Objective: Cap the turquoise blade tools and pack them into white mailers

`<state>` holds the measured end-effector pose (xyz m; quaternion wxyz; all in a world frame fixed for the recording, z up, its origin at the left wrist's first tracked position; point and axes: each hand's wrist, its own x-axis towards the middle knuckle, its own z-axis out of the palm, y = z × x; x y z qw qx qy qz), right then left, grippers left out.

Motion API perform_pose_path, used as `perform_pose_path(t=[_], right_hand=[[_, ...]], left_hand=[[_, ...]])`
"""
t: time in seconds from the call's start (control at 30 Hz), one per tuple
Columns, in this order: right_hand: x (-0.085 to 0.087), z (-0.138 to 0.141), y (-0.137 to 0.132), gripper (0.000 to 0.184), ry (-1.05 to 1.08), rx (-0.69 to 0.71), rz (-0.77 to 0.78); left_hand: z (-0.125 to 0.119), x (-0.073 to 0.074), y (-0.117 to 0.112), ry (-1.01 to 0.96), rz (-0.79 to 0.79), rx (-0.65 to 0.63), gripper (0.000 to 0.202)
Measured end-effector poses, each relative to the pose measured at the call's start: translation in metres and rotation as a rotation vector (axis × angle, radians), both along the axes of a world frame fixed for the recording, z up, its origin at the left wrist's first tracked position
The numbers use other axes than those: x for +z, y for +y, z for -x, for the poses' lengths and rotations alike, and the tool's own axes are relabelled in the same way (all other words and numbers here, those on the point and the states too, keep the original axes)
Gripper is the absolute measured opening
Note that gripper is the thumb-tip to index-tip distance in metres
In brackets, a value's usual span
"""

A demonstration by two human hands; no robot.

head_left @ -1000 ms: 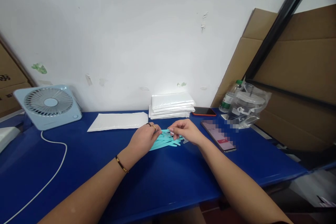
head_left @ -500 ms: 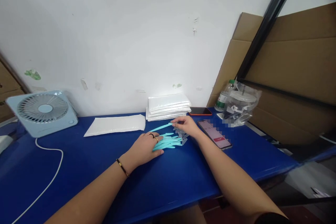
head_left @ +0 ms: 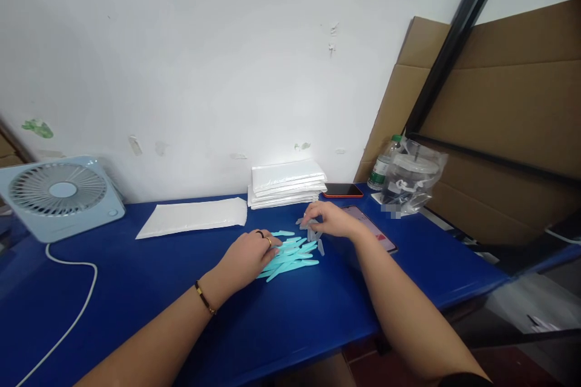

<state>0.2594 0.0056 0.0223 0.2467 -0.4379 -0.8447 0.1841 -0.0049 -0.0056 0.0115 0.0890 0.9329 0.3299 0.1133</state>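
Lying between the hands [head_left: 245, 257] [head_left: 327, 219], turquoise sticks [head_left: 293, 254] reach under the left.

This looks like a packing corner in a workroom or storeroom. A plain blue table [head_left: 281, 320] spans the lower part of the frame, set against a scuffed white wall [head_left: 218, 60]. Padded white mailers [head_left: 288, 178] are piled near the centre. At the right, big sheets of cardboard [head_left: 521, 91] stand by a dark metal frame [head_left: 456, 42], much like shelving.
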Motion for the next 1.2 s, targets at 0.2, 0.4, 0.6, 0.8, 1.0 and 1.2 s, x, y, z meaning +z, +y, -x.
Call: perform_pose_path(t=[0.2,0.4,0.6,0.8,1.0,1.2], right_hand=[[0.003,0.0,-0.01,0.011,-0.167,-0.041,0.158],[0.005,0.001,-0.012,0.008,-0.11,-0.097,0.237],[-0.005,0.003,-0.005,0.016,0.163,-0.115,0.243],[-0.024,0.004,0.007,0.021,0.17,-0.187,0.35],[-0.024,0.0,0.007,0.018,0.075,-0.209,0.16],[-0.026,0.005,0.006,0.026,0.208,-0.111,0.366]], left_hand=[[0.012,-0.002,0.017,-0.051,0.143,0.166,0.021],[0.013,0.002,0.013,-0.032,0.277,0.141,0.02],[0.011,0.005,0.009,0.001,0.193,0.222,0.013],[0.017,0.005,0.016,0.034,0.18,0.329,0.012],[0.018,0.003,0.019,0.008,0.179,0.339,0.011],[0.015,0.001,0.02,-0.019,0.137,0.326,0.013]])
